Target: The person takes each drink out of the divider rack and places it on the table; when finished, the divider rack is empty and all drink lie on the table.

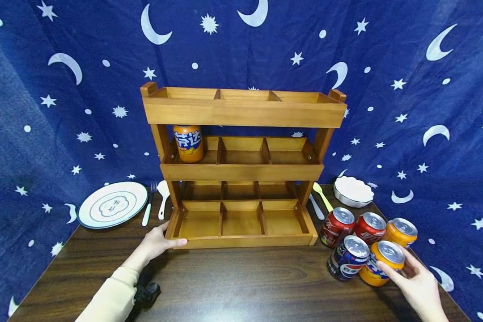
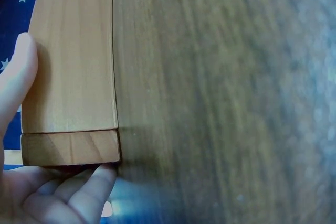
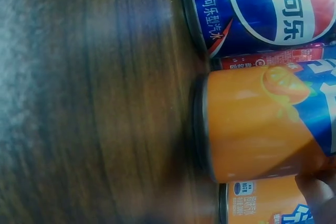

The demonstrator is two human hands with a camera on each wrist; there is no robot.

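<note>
My left hand (image 1: 157, 243) holds the lower left front corner of a three-tier wooden rack (image 1: 241, 173), its thumb along the front and its fingers behind the side. In the left wrist view, thumb and fingers lie on either side of the rack's end board (image 2: 71, 77). At the right, my right hand (image 1: 420, 284) grips an orange soda can (image 1: 376, 269) between thumb and fingers. Left of that can stands a blue Pepsi can (image 1: 348, 259). Two red cola cans (image 1: 335, 229) and another orange can (image 1: 403, 230) stand behind. One orange can (image 1: 190, 147) sits in the middle tier's left compartment.
On the left lie a white plate (image 1: 90, 210), a fork (image 1: 148, 208) and a white spoon (image 1: 163, 197). Behind the cans are a yellow-green utensil (image 1: 323, 197), a pale-handled utensil (image 1: 317, 208) and a fluted white dish (image 1: 353, 201). A blue curtain (image 1: 241, 49) hangs behind.
</note>
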